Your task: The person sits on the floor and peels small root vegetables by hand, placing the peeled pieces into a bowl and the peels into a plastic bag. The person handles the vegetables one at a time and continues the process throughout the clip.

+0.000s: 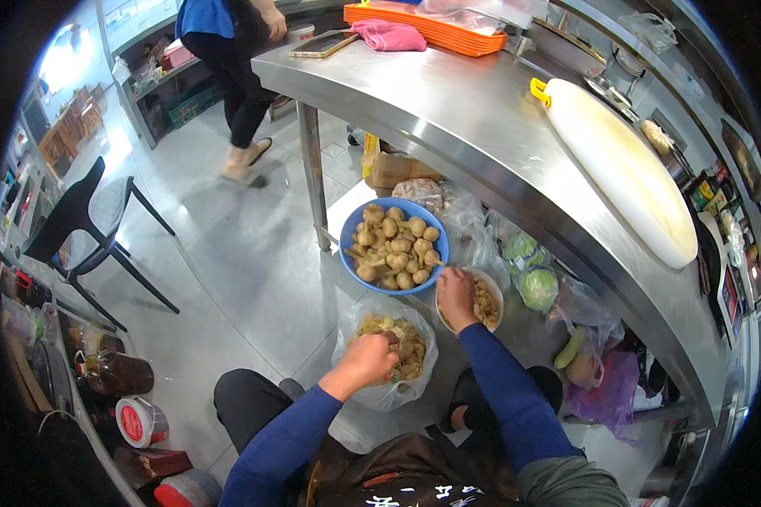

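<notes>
Whole round-capped mushrooms (398, 244) with stems fill a blue plastic basin (444, 222) on a low support by the table. In front of it, a clear plastic bag (390, 399) stands with its mouth spread, holding pale yellowish scraps (412, 348). My left hand (366, 362) is over this bag, fingers curled; whether something small is between them is hidden. To the right, a white bowl (496, 288) contains small brownish pieces (484, 301). My right hand (455, 296) is at the bowl's left rim beside the basin, its fingertips and anything in them hidden.
A stainless steel table (482, 108) curves along the right, with a white cutting board (628, 171), orange trays (431, 28) and a phone (323, 44) on top. Below are bagged cabbages (538, 285). A black chair (95, 222) stands left; a person (228, 76) walks behind the table's corner.
</notes>
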`<state>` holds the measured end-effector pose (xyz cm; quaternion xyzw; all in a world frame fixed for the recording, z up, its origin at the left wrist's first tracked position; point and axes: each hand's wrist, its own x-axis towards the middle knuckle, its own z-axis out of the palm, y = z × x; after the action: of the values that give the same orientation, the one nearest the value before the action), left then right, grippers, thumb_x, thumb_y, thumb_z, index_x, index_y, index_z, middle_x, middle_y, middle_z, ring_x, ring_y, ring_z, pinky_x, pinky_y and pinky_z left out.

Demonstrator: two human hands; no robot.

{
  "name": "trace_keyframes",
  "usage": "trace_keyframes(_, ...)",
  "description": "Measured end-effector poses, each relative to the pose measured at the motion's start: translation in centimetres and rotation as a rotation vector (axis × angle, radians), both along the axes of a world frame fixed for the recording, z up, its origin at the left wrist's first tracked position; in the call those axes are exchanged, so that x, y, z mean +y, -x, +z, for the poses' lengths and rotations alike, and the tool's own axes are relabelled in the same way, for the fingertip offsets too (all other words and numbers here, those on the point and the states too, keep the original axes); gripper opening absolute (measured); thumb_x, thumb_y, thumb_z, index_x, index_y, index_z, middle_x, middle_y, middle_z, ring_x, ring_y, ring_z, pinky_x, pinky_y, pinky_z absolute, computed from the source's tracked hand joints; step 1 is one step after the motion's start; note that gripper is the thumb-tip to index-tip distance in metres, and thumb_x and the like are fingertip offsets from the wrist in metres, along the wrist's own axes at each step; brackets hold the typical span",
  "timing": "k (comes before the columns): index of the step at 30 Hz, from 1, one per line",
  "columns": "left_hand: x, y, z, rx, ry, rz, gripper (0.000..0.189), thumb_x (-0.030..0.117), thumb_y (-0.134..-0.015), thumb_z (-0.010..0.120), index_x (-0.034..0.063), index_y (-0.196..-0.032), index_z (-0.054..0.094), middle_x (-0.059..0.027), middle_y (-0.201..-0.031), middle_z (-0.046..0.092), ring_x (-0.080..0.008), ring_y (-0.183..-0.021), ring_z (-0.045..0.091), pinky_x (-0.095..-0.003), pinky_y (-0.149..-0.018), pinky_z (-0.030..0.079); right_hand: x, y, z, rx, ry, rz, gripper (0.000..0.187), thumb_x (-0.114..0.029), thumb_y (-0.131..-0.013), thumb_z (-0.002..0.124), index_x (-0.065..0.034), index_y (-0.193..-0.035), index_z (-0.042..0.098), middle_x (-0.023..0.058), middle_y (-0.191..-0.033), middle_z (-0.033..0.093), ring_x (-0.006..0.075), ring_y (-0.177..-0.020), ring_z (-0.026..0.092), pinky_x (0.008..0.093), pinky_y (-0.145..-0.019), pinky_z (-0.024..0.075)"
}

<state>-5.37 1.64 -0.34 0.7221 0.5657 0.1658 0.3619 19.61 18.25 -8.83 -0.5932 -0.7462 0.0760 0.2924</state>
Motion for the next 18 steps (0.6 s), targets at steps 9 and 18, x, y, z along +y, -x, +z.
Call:
trace_keyframes(9, 0.6, -0.2, 1.3, 0.107, -0.013, -0.087, 0.028, 0.026, -0.092, 0.068, 0.0051, -0.11, 0.074, -0.0257, -0.102, 0.075, -0.0459, -0.097, 0.072, -0.056, -0.086, 0.058, 5.6, 12.5, -3.0, 0.191, 0.29, 0.189, 0.029, -0.027, -0.097, 0.07, -0.001, -0.11, 0.07, 0.024, -0.103, 0.073, 0.0417, -0.1, 0.069, 0.0523, -0.085, 0.0532)
trace_keyframes(18, 3.6, 3.2, 1.5, -0.317, -0.279, 0.612, 0.048, 0.018, -0.094, 0.072, -0.0073, -0.133, 0.062, -0.0246, -0.118, 0.072, -0.0354, -0.101, 0.074, -0.047, -0.083, 0.061, -2.1, 9.5, 8.6, 0.365, 0.391, 0.396, 0.014, -0.018, -0.1, 0.068, -0.004, -0.101, 0.069, 0.0025, -0.078, 0.066, 0.0108, -0.073, 0.06, 0.0317, -0.068, 0.05)
